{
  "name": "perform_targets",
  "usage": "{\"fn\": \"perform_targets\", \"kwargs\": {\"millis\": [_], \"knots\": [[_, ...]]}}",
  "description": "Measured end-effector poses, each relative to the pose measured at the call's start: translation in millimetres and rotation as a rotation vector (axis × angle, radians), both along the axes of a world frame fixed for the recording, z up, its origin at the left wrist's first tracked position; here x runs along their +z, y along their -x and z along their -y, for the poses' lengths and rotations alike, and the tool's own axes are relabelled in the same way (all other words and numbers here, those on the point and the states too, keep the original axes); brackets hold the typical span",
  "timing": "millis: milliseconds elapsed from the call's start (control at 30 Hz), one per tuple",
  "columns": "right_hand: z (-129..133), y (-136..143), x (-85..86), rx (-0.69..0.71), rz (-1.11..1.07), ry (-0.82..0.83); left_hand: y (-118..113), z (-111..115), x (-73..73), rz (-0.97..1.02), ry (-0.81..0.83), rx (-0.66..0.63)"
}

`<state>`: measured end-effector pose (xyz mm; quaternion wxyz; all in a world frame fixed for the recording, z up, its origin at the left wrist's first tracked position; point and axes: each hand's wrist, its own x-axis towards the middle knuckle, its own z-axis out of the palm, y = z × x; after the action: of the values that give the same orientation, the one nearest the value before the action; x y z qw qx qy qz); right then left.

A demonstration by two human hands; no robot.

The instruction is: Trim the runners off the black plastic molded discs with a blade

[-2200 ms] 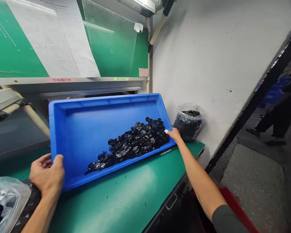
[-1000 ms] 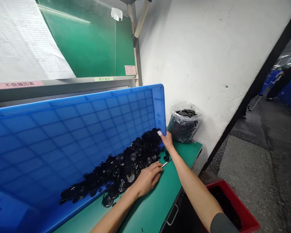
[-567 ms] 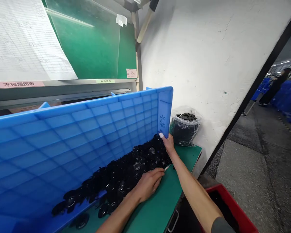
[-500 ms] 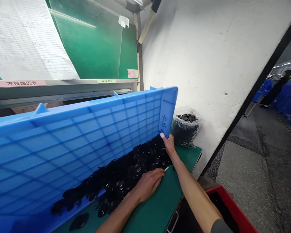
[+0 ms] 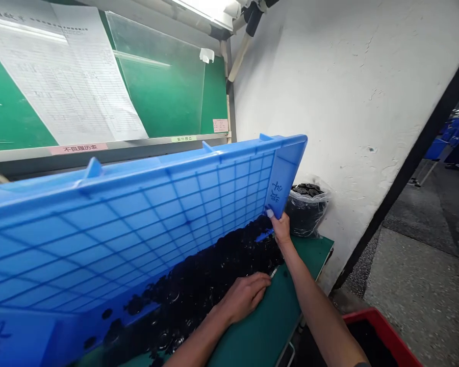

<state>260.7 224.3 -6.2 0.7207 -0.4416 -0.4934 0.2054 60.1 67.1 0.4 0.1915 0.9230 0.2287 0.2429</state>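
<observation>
A large blue plastic tray [image 5: 137,224] stands tipped on its side, its gridded floor facing me. My right hand [image 5: 281,227] grips its right end wall low down, thumb on the inside with a white covering at the tip. Many small black round parts [image 5: 214,270] spill from the tray's lower side onto the green tabletop [image 5: 245,331]. My left hand [image 5: 243,295] lies along the near edge of the pile, fingers stretched out and touching the parts. A small white piece [image 5: 274,272] shows at its fingertips; I cannot make out what it is.
A clear bag [image 5: 308,209] full of black parts stands at the table's far right corner, against the white wall [image 5: 329,92]. Below right is a red bin [image 5: 378,326]. Behind the tray is a green board [image 5: 168,97] with paper sheets [image 5: 69,76].
The tray is tipped further, and more black parts have slid out along its lower side, spreading toward the left. My view has shifted a little. Both hands keep their places.
</observation>
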Motion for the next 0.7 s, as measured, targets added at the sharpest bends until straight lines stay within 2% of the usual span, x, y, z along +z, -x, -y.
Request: {"fn": "perform_targets", "kwargs": {"millis": [233,500,700], "knots": [[3.2,-0.2,3.1,-0.007,-0.018,-0.003,-0.2,2.1,-7.0,0.023,-0.015,0.005],[11.5,10.6,9.9,0.003,-0.049,-0.065,0.1,2.5,-5.9,0.040,-0.050,0.006],[10.0,8.9,9.6,-0.020,-0.083,-0.064,2.5,2.3,-8.7,0.045,-0.077,-0.012]]}}
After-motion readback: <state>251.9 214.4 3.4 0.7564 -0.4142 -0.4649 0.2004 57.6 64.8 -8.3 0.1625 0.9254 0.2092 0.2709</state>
